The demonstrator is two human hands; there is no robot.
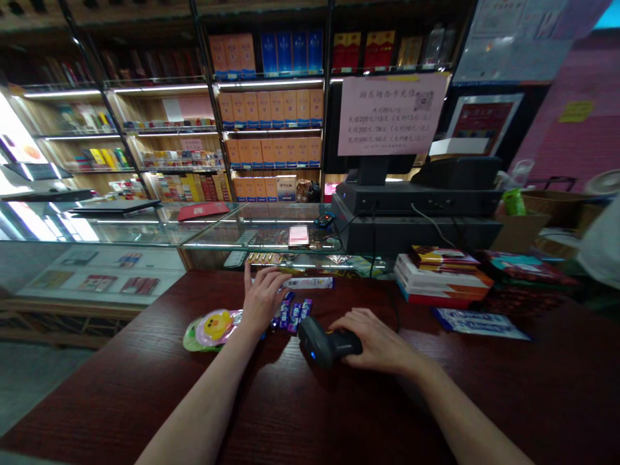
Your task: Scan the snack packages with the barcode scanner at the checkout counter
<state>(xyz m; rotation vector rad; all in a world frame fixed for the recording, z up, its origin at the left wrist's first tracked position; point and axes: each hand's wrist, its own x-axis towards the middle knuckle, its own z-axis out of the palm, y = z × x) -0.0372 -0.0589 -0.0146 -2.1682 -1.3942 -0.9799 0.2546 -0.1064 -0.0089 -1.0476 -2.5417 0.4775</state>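
My right hand (375, 339) is wrapped round the handle of a dark barcode scanner (317, 345), its head pointing left with a small blue light on. My left hand (264, 297) has its fingers stretched and apart, palm down, over the left end of a long white packet (312, 283); whether it touches the packet I cannot tell. Just right of that hand, several small purple wrapped sweets (294, 314) lie on the brown counter (310, 420). Partly behind my left wrist is a pink package with a yellow chick (216, 324), with a green one (194, 337) beneath it.
A glass display case (256, 223) runs behind the counter. At right stand a monitor with a paper price notice (391, 116), a black cash drawer (411, 232), stacked boxes (440, 281) and a blue-white packet (479, 323). Shelves of boxed goods (271, 108) line the back.
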